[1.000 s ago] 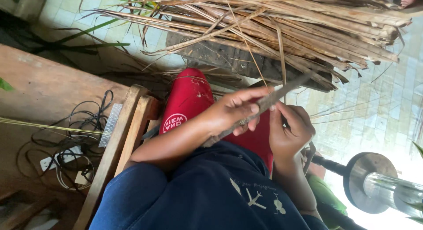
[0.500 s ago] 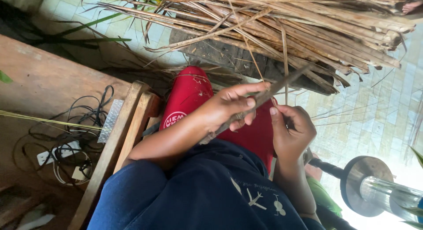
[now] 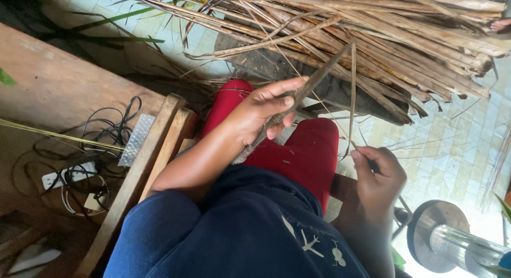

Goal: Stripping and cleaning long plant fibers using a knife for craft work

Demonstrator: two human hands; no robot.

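You hold one dry palm leaf strip (image 3: 314,86) slantwise over your lap, splitting a thin rib (image 3: 352,92) away from it.

Your left hand (image 3: 266,110) is closed around the strip's lower part, thumb lying along it, so the strip points up and away toward the heap of dried fronds (image 3: 383,38) on the tiled floor (image 3: 458,150); that grip seems meant to steady it while the other hand pulls. Your right hand (image 3: 378,174) is closed in a pinch on the lower end of the thin rib, which rises nearly straight to the strip's tip. Under both hands lie your red trousers (image 3: 303,155), catching small flakes. To your left stand two wooden slats (image 3: 159,145), beside one tangle of black cable (image 3: 106,134) and one white power strip (image 3: 66,177). One metal disc (image 3: 434,235) sits near your right wrist.
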